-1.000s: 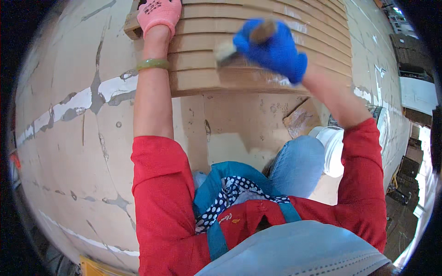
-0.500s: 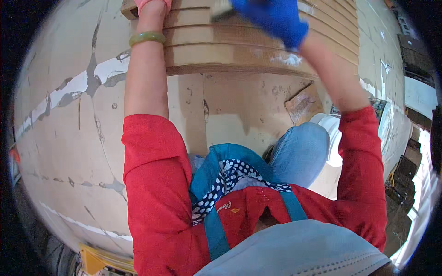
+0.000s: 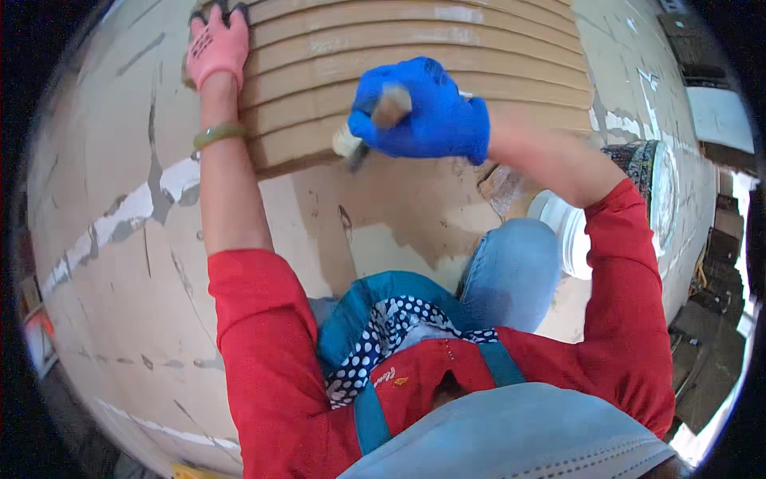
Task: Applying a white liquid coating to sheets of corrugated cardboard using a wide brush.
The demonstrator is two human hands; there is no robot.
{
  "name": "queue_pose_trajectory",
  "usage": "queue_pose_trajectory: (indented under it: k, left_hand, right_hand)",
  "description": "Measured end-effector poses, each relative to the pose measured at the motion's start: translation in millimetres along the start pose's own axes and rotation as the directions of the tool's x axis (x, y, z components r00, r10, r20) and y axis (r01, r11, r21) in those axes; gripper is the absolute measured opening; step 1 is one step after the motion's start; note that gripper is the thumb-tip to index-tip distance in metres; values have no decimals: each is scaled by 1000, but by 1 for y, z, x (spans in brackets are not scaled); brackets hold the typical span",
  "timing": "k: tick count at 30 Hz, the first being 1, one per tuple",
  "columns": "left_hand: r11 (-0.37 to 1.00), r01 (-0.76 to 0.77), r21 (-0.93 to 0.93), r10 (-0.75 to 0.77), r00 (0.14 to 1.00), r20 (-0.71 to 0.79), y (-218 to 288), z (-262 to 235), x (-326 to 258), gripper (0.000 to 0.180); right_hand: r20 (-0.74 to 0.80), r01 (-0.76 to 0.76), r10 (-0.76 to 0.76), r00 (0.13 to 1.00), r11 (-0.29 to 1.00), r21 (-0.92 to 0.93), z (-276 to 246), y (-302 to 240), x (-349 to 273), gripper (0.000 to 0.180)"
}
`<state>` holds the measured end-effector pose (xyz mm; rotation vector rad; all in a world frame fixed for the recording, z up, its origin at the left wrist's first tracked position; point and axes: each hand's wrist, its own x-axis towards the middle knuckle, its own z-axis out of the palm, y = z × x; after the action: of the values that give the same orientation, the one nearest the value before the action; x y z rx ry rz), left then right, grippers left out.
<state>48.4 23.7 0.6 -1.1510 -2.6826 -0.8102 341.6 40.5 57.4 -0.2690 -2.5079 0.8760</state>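
My right hand [image 3: 427, 112], in a blue glove, is closed round the handle of a brush [image 3: 349, 144] with pale bristles. The brush is slightly blurred at the near edge of a stack of brown boards [image 3: 319, 88]; whether its bristles touch the stack I cannot tell. The boards overlap like steps, and white wet-looking smears show on several strips. My left hand [image 3: 219, 49], in a pink glove with dark fingertips, lies with fingers spread on the left end of the stack.
Taped, stained cardboard sheets [image 3: 399, 239] cover the ground. A white tub [image 3: 570, 231] and a dark-sided round container [image 3: 662, 191] stand to the right of my knee [image 3: 515, 267]. A crumpled brown scrap [image 3: 504, 188] lies beyond the knee. Darker clutter lines the far right.
My right hand has come nearer to me with the brush, from higher on the stack to its near edge. The view has shifted, so more of my left hand shows.
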Motion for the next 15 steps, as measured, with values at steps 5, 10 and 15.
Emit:
queue_pose_trajectory:
  k: [5,10,15]
  left_hand:
    - [998,17,63,-18,1000,19,4,-7,-9,58]
    - [998,-68,2,68,996,-57,16,6,3,58]
    - [995,-38,88,42,999,-34,-11,-8,-1,58]
  right_hand:
    - [-233,-208,307,923,905,371,-84,67,84,19]
    - [-342,-434,410,846,901,6,-159,133,134,26]
    - [26,-563,603,797,759,-328,-122,92,43,35]
